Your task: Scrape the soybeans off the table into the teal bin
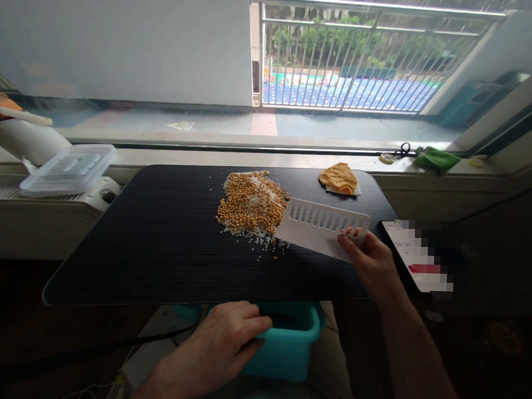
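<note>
Bean and rice pile (251,202): tan beans and white grains are lying heaped near the middle of the black table (151,248), with loose grains spreading on the near side.
White slotted scraper (315,236): I am viewing it from afar through the head camera; its long axis is running left to right, the left end touching the pile's right edge, the row of slots facing the window.
Right hand (372,264): it is pinching the scraper's right end, thumb on top. The pile is lying to the left of these fingers, and this hand is working nearer to it than the other.
Left hand (235,338): its fingers are curling close together over the rim of the turquoise bin (282,354), below the table's near edge.
Phone (394,242): beside the table's right edge, its screen is showing what I am reading as "00:07", though blocky blurring is hiding much of it.
Floor sign (180,125): beyond the glass, a triangle is showing with lettering too small for me to read.
</note>
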`<state>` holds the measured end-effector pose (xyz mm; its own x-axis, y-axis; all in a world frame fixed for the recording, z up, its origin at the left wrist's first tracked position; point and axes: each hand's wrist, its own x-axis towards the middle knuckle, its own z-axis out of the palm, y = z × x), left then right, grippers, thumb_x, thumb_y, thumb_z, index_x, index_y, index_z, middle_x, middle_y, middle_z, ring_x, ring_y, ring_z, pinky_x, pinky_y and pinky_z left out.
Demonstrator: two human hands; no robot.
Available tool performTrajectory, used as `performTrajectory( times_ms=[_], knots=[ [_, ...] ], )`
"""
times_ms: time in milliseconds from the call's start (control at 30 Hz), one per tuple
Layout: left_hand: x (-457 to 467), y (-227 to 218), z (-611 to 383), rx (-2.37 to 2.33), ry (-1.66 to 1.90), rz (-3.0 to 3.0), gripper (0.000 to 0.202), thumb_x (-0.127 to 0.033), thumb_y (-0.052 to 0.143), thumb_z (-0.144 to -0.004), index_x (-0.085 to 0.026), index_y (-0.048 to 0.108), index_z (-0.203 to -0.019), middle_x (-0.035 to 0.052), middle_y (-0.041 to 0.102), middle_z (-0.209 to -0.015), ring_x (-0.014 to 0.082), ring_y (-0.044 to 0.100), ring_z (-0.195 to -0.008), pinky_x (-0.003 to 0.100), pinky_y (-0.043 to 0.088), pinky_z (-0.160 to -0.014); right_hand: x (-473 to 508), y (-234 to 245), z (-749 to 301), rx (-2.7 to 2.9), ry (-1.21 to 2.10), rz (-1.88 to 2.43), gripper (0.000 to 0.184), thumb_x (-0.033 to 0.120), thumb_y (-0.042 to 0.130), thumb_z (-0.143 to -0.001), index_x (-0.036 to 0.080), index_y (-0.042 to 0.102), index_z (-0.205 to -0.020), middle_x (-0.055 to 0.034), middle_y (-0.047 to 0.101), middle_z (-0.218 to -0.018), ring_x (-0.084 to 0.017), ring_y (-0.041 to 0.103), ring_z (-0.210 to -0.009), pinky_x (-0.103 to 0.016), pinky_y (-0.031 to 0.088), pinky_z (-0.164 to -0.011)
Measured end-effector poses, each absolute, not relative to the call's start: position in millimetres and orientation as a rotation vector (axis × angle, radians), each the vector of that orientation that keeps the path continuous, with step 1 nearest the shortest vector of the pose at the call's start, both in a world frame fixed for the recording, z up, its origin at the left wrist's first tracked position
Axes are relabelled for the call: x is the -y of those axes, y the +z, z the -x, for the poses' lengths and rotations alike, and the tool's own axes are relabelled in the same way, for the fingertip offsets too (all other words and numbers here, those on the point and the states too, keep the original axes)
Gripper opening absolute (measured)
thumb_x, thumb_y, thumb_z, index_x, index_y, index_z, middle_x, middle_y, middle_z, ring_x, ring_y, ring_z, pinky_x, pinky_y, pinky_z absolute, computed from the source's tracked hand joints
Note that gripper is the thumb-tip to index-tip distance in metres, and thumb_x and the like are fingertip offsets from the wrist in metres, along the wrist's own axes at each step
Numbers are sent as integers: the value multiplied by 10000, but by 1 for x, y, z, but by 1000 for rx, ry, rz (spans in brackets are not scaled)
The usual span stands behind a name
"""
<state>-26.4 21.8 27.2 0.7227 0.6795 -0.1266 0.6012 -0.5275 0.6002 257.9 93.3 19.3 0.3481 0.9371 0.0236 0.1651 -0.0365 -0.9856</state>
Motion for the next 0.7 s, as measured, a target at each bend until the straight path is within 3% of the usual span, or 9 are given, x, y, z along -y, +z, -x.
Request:
performTrajectory(
  times_ms=[700],
  knots=[
    [-22,28,29,-974,161,-2337,187,-82,618,-872,-201,657,-1012,6,624,-882,186,596,-778,275,414,-663,-46,22,-289,1254,1148,1507,272,468,765,-752,232,750,-886,-59,740,-864,-229,667,-809,-337,555,-737]
  ],
)
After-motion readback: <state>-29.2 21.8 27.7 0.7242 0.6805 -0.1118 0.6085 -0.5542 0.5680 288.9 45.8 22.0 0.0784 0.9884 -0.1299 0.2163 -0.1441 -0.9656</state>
